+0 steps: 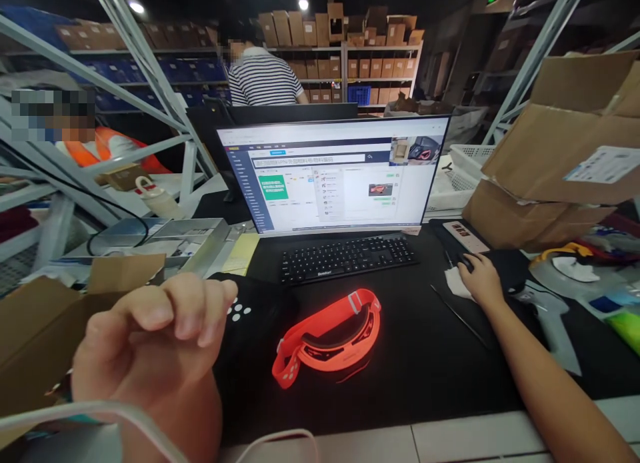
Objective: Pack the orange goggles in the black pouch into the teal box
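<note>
My left hand (155,343) is raised at the near left, palm toward me. Its fingers are loosely curled, with the bare palm showing and nothing in it. On the black desk mat, to the right of that hand, lies a pair of orange-red goggles (345,360) with a matching elastic strap (320,322). My right hand (481,276) rests over a dark computer mouse (466,263), fingers on top of it. Partly under this hand is a small white piece (456,283). Beyond the goggles stand a black keyboard (350,256) and a lit monitor (340,176).
Cardboard boxes (560,136) are stacked at the right, near a grey handheld scanner (553,323). A thin dark rod (457,315) lies on the mat. An open carton (40,330) stands left. White cables cross the near edge. Two people are beyond the desk.
</note>
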`<action>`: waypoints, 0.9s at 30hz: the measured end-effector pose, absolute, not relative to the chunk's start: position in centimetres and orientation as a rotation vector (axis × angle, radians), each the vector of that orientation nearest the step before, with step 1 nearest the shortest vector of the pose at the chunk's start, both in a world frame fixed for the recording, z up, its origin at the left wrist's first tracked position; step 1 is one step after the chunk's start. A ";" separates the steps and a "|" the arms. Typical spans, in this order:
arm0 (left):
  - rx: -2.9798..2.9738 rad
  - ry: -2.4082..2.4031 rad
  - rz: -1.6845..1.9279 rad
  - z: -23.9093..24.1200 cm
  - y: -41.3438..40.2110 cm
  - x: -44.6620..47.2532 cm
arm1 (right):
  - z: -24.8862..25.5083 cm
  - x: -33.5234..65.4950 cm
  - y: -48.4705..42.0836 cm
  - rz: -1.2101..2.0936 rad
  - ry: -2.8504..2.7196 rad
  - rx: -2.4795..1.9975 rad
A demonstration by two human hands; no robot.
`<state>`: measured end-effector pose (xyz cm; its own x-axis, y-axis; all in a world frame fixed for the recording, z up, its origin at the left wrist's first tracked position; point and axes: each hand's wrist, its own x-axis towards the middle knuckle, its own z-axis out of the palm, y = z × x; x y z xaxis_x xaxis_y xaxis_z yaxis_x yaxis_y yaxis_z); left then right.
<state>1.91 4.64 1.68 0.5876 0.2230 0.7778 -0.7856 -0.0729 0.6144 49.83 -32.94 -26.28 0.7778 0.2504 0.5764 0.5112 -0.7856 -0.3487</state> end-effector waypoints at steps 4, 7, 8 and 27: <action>1.436 -0.467 0.948 1.8 4.2 1.9 | -26.4 49.9 -33.0 -0.708 -0.574 -2.482; 1.447 -0.445 0.965 1.6 4.0 1.8 | -26.3 49.9 -33.0 -0.707 -0.581 -2.483; 1.455 -0.461 0.965 1.6 4.1 1.8 | -26.3 49.9 -32.9 -0.706 -0.580 -2.483; 1.501 -0.563 0.990 1.7 4.6 2.6 | -26.8 50.3 -33.0 -0.695 -0.615 -2.443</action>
<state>2.61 4.63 1.73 0.5220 0.1880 0.8320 -0.8114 -0.1914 0.5523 50.34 -33.03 -26.76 0.7650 0.2758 0.5820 0.5439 -0.7607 -0.3544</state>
